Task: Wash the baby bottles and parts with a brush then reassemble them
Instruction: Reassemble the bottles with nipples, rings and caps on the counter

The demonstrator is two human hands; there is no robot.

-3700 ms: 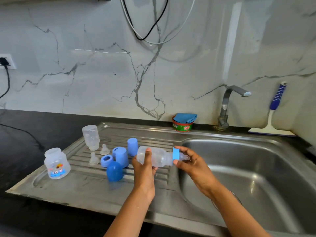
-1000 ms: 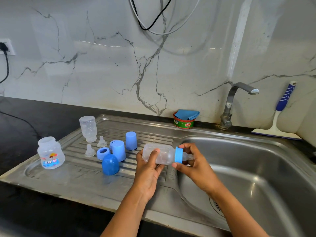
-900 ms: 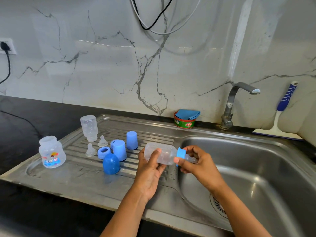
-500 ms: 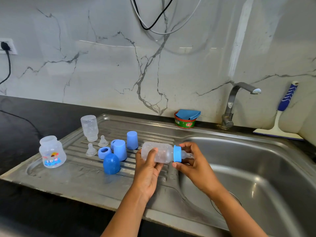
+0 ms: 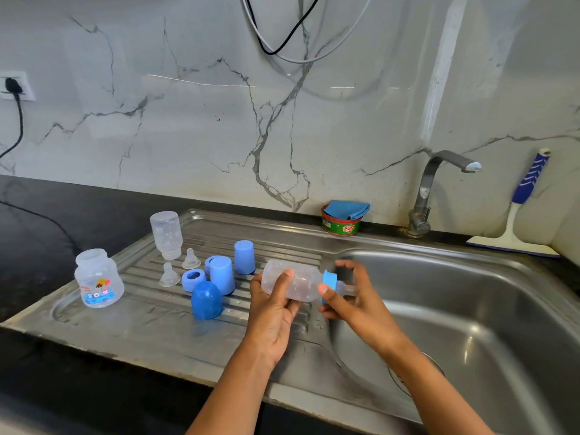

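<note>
My left hand [image 5: 271, 312] grips the body of a clear baby bottle [image 5: 298, 285] held sideways over the edge between drainboard and basin. My right hand [image 5: 351, 306] pinches its blue collar ring [image 5: 329, 287], with the clear teat pointing right. On the drainboard [image 5: 141, 321] stand an upturned clear bottle [image 5: 166, 235], a wide printed bottle [image 5: 98, 283], two loose teats [image 5: 169, 275], a blue ring [image 5: 193, 280] and three blue caps [image 5: 206, 300].
The steel basin [image 5: 470, 309] lies to the right, under a tap [image 5: 439, 183]. A green tub with a blue cloth [image 5: 343, 218] sits at the back rim. A blue-handled squeegee [image 5: 518, 221] leans on the wall. Black counter surrounds the sink.
The bottle stays in both hands over the sink edge. My right hand has shifted its fingers around the blue collar ring, and the bottle has tilted slightly.
</note>
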